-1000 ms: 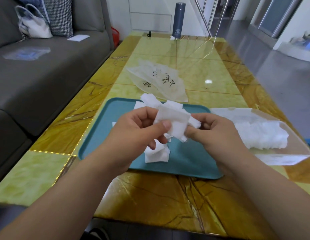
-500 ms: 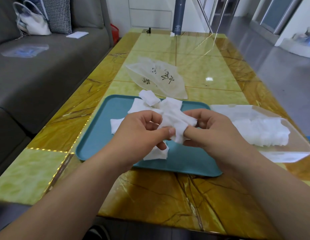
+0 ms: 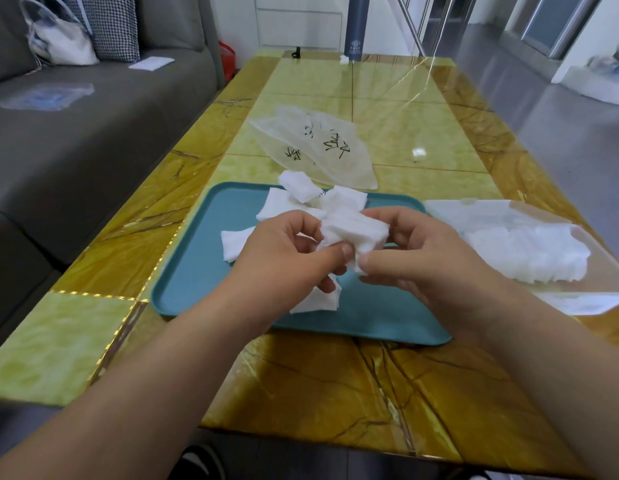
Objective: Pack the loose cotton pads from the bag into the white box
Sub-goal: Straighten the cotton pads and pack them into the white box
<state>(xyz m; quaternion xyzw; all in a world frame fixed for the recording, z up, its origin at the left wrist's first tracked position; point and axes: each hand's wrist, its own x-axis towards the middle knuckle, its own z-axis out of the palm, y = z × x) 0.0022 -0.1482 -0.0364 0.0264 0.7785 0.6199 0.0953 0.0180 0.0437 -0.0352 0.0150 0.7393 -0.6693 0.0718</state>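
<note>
A small stack of white cotton pads (image 3: 353, 230) is held above the teal tray (image 3: 193, 271). My left hand (image 3: 287, 258) pinches its near edge with thumb and fingers, and my right hand (image 3: 415, 251) grips its right side. More loose pads (image 3: 301, 188) lie scattered on the tray's far part, one pad (image 3: 318, 299) lies below my hands. The white box (image 3: 578, 299) lies to the right of the tray with a row of pads (image 3: 529, 254) inside it. An empty translucent bag (image 3: 321, 147) with black lettering lies beyond the tray.
The yellow-green marble table (image 3: 301, 375) carries everything. A dark cylindrical bottle (image 3: 357, 26) stands at its far end. A grey sofa (image 3: 76, 133) runs along the left with a white handbag (image 3: 58, 39) on it. Grey floor lies to the right.
Both hands have drawn the pads together into a tighter stack and shifted it slightly, still over the tray. The camera view has dipped a little.
</note>
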